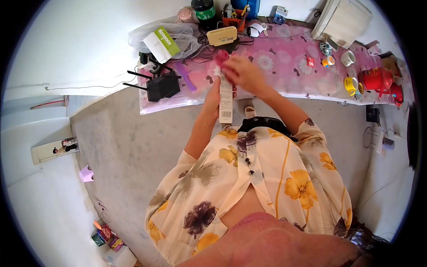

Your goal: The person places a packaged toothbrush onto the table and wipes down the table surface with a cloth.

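My left hand point(213, 99) is wrapped round a long, narrow white carton point(226, 104) with small print and a barcode at its lower end. The carton points away from my body, just in front of the table edge. Over its far end, my right hand point(242, 73) has its fingers closed on a dark pink object point(221, 56). That object is blurred and partly covered by the fingers, so its kind does not show. Whether it is still partly inside the carton I cannot tell.
The table has a pink flowered cloth point(267, 84). On it are a black router point(162, 86), a purple comb-like strip point(185, 76), a cream-coloured device point(222, 36), a dark bottle point(204, 13), a yellow mug point(351, 85), a white mug point(348, 58) and a red container point(376, 79).
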A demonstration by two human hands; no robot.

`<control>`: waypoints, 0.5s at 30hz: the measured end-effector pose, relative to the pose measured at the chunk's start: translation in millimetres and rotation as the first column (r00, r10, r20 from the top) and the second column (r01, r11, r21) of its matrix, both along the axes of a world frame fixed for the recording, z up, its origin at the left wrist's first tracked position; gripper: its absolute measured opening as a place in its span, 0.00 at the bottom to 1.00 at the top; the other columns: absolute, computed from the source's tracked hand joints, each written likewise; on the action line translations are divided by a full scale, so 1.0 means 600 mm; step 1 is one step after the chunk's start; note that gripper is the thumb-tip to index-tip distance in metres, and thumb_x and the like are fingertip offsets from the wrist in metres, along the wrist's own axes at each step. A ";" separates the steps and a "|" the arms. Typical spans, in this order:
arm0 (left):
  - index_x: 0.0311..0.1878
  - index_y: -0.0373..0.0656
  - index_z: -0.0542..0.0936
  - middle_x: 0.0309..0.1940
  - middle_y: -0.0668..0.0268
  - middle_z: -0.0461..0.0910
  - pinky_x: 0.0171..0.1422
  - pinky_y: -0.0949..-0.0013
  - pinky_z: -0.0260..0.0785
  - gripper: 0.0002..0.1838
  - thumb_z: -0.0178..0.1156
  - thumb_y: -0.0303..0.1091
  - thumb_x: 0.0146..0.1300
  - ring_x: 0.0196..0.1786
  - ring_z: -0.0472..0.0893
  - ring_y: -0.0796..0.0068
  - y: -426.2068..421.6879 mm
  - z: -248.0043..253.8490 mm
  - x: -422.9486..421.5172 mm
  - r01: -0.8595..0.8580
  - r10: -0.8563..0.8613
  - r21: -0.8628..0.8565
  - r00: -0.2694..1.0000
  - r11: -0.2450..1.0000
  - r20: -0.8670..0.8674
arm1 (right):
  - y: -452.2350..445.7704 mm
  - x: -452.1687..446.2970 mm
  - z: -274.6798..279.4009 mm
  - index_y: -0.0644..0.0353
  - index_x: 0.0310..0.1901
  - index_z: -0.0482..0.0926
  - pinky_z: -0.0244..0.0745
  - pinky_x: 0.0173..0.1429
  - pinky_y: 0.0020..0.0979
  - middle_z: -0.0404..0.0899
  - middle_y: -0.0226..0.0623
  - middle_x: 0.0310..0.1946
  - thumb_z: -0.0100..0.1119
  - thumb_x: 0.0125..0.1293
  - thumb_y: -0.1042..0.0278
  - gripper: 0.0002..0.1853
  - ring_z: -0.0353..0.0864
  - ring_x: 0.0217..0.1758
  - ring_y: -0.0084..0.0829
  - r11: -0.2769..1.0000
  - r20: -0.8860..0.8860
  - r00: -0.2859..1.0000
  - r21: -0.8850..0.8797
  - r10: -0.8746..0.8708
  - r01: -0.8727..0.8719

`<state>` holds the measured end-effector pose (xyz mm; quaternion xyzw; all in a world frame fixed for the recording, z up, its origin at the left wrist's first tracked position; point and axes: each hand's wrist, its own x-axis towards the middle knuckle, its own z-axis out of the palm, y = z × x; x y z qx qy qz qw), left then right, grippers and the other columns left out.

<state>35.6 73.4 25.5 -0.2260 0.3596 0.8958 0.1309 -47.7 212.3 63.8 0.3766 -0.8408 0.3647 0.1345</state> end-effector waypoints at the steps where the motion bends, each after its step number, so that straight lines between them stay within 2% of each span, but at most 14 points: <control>1: 0.57 0.45 0.73 0.42 0.65 0.78 0.40 0.70 0.76 0.23 0.40 0.54 0.79 0.39 0.79 0.74 0.000 -0.004 -0.004 -0.036 0.037 0.008 0.997 0.999 -0.069 | -0.007 0.011 -0.004 0.59 0.48 0.81 0.77 0.47 0.35 0.80 0.37 0.46 0.61 0.68 0.63 0.12 0.81 0.49 0.39 1.000 -0.003 1.000 -0.003 -0.002 0.002; 2: 0.61 0.46 0.73 0.45 0.66 0.79 0.48 0.69 0.76 0.23 0.40 0.53 0.79 0.46 0.80 0.77 -0.010 -0.024 -0.007 0.006 -0.001 0.043 0.994 0.999 -0.108 | -0.014 0.022 -0.010 0.57 0.47 0.81 0.77 0.47 0.37 0.79 0.36 0.46 0.61 0.67 0.62 0.12 0.80 0.50 0.40 0.998 0.013 0.999 0.051 0.038 -0.038; 3: 0.61 0.46 0.73 0.45 0.66 0.79 0.48 0.69 0.76 0.23 0.40 0.53 0.79 0.46 0.80 0.77 -0.006 -0.022 -0.009 0.003 0.002 0.044 0.994 0.999 -0.111 | -0.020 0.029 -0.013 0.56 0.46 0.81 0.77 0.48 0.39 0.78 0.36 0.45 0.60 0.66 0.61 0.11 0.79 0.51 0.41 0.991 0.029 0.996 0.107 0.080 -0.082; 5: 0.64 0.44 0.71 0.47 0.64 0.80 0.55 0.66 0.75 0.28 0.38 0.56 0.79 0.52 0.80 0.73 0.003 -0.021 -0.007 -0.108 0.128 0.106 0.970 0.988 -0.207 | -0.024 0.040 -0.020 0.55 0.44 0.80 0.76 0.46 0.40 0.77 0.35 0.42 0.61 0.65 0.62 0.10 0.78 0.48 0.41 0.992 0.003 0.996 0.094 0.088 -0.088; 6: 0.64 0.44 0.71 0.47 0.64 0.80 0.55 0.66 0.75 0.28 0.38 0.56 0.79 0.52 0.80 0.73 0.002 -0.027 -0.002 -0.109 0.129 0.108 0.972 0.988 -0.199 | -0.021 0.046 -0.016 0.55 0.44 0.79 0.76 0.46 0.40 0.77 0.35 0.41 0.61 0.65 0.62 0.09 0.78 0.47 0.41 0.985 0.042 0.991 0.113 0.126 -0.130; 8: 0.67 0.43 0.69 0.51 0.63 0.80 0.57 0.63 0.75 0.32 0.37 0.60 0.77 0.54 0.81 0.67 -0.008 -0.039 -0.007 -0.199 0.233 0.244 0.965 0.949 -0.119 | -0.019 0.053 -0.011 0.55 0.43 0.79 0.76 0.45 0.40 0.77 0.35 0.41 0.61 0.66 0.62 0.09 0.78 0.46 0.40 0.976 0.070 0.984 0.132 0.165 -0.173; 9: 0.67 0.43 0.69 0.51 0.63 0.80 0.57 0.63 0.75 0.32 0.37 0.60 0.77 0.54 0.81 0.67 -0.020 -0.048 -0.006 -0.201 0.235 0.247 0.965 0.948 -0.118 | -0.018 0.063 -0.008 0.55 0.42 0.79 0.76 0.44 0.39 0.76 0.35 0.40 0.61 0.66 0.62 0.08 0.78 0.46 0.39 0.959 0.059 0.968 0.136 0.244 -0.250; 10: 0.67 0.42 0.69 0.52 0.61 0.79 0.57 0.62 0.76 0.33 0.37 0.61 0.76 0.54 0.81 0.65 -0.038 -0.054 -0.005 -0.138 0.199 0.272 0.957 0.952 -0.211 | -0.019 0.071 -0.006 0.55 0.41 0.78 0.76 0.43 0.38 0.76 0.34 0.39 0.61 0.66 0.62 0.08 0.78 0.45 0.38 0.935 0.046 0.945 0.140 0.323 -0.326; 11: 0.67 0.41 0.68 0.54 0.60 0.78 0.58 0.61 0.76 0.35 0.37 0.63 0.76 0.54 0.81 0.63 -0.053 -0.061 -0.004 -0.074 0.165 0.290 0.939 0.954 -0.301 | -0.019 0.080 -0.005 0.55 0.41 0.78 0.76 0.43 0.38 0.76 0.34 0.39 0.61 0.66 0.62 0.08 0.78 0.45 0.38 0.933 0.047 0.944 0.141 0.327 -0.330; 12: 0.65 0.40 0.71 0.50 0.59 0.79 0.52 0.62 0.76 0.33 0.41 0.61 0.75 0.49 0.81 0.66 -0.062 -0.056 -0.008 -0.142 0.195 0.238 0.956 0.961 -0.219 | -0.020 0.087 -0.005 0.54 0.40 0.79 0.76 0.44 0.39 0.76 0.35 0.40 0.60 0.66 0.60 0.08 0.79 0.45 0.39 0.912 0.118 0.921 0.140 0.371 -0.386; 13: 0.65 0.40 0.71 0.50 0.59 0.79 0.52 0.62 0.76 0.33 0.41 0.61 0.75 0.49 0.81 0.66 -0.066 -0.052 -0.013 -0.147 0.200 0.237 0.955 0.960 -0.219 | -0.022 0.091 -0.005 0.53 0.40 0.79 0.77 0.45 0.41 0.76 0.35 0.40 0.59 0.67 0.59 0.09 0.79 0.44 0.39 0.888 0.188 0.891 0.135 0.414 -0.441; 15: 0.63 0.39 0.72 0.40 0.62 0.79 0.43 0.66 0.75 0.33 0.45 0.61 0.74 0.40 0.78 0.70 -0.069 -0.037 -0.019 -0.104 0.208 0.335 0.934 0.937 -0.291 | -0.022 0.098 -0.009 0.53 0.39 0.79 0.77 0.44 0.40 0.75 0.35 0.39 0.59 0.67 0.60 0.08 0.79 0.43 0.38 0.873 0.180 0.875 0.118 0.449 -0.473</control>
